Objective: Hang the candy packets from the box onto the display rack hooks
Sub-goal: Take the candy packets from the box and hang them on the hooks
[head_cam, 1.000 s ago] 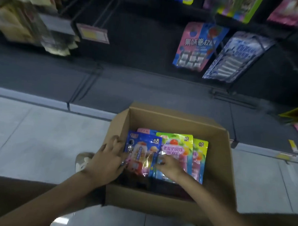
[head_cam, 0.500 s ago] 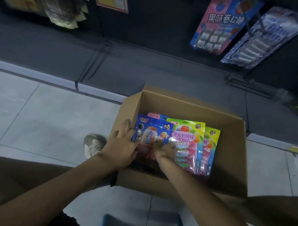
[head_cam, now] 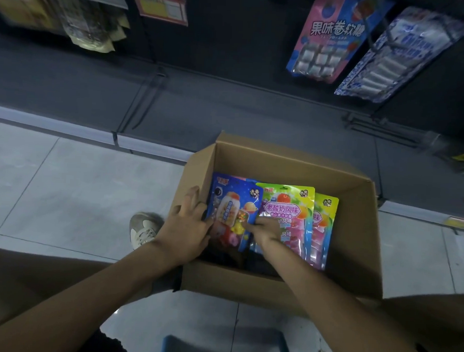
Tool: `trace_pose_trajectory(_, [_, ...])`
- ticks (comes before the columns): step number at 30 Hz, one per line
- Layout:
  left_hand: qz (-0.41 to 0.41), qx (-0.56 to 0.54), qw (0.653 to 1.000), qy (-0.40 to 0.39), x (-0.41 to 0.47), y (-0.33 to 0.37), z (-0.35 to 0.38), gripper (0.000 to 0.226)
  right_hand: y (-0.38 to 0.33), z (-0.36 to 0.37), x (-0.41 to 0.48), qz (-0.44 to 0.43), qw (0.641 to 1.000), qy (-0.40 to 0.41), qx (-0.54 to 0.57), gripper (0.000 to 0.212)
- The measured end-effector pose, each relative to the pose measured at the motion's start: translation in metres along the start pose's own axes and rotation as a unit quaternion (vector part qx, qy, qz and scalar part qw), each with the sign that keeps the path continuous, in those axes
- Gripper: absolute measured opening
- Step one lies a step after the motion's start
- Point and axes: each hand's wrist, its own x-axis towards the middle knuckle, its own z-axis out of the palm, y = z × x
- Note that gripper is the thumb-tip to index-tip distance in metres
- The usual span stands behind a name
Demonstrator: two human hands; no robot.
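Watching the head cam feed here. The cardboard box (head_cam: 356, 234) sits on the grey tiled floor (head_cam: 65, 190), right up against the base of the dark display rack (head_cam: 230, 56), and the flaps are open. The candy packets are all in the box, standing in a fanned row that leans back. There's a blue candy packet (head_cam: 232, 202) on the left, a green candy packet (head_cam: 285, 202) overlapping it in the middle, and a second green one (head_cam: 326, 214) peeking out behind on the right.

The left hand (head_cam: 188, 227) is at the box's left wall with fingers pretty much straight and spread. The thumb side is pressed against the left edge of the blue packet, so it's not really wrapped around anything. The right hand (head_cam: 266, 228) is down on top of the packets, knuckles up, with its fingertips (head_cam: 248, 223) reaching onto the lower right part of the blue one. I can't tell from this angle whether it's actually pinching the packet or just lying on it.

Up on the rack, a pink-and-blue gummy packet (head_cam: 330, 39) and a blue-and-white packet (head_cam: 398, 55) hang side by side. There's a red-framed price tag (head_cam: 161, 5) further left and some clear bags (head_cam: 81, 17) at the top left. A grey sneaker (head_cam: 143, 229) is on the floor just left of the box.
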Motion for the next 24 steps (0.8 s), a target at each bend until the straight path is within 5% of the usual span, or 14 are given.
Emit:
trace_pose_trajectory(6, [-0.015, 0.008, 1.000, 0.021, 0.005, 0.001, 0.007, 0.048, -0.027, -0.068, -0.024, -0.086, 0.994, 0.022, 0.061, 0.017])
trace_pose_trajectory(18, [-0.029, 0.032, 0.989, 0.139, 0.025, 0.001, -0.007, 0.040, -0.067, -0.181, -0.075, -0.203, 0.979, -0.010, -0.027, 0.010])
trace_pose_trajectory(21, [-0.036, -0.038, 0.986, 0.161, 0.034, 0.006, -0.009, 0.042, -0.085, -0.191, -0.096, -0.221, 0.973, -0.042, -0.046, 0.014])
trace_pose_trajectory(24, [-0.061, -0.306, 0.936, 0.164, 0.037, 0.022, -0.028, 0.025, -0.096, -0.202, -0.119, -0.219, 0.973, -0.072, 0.012, 0.018])
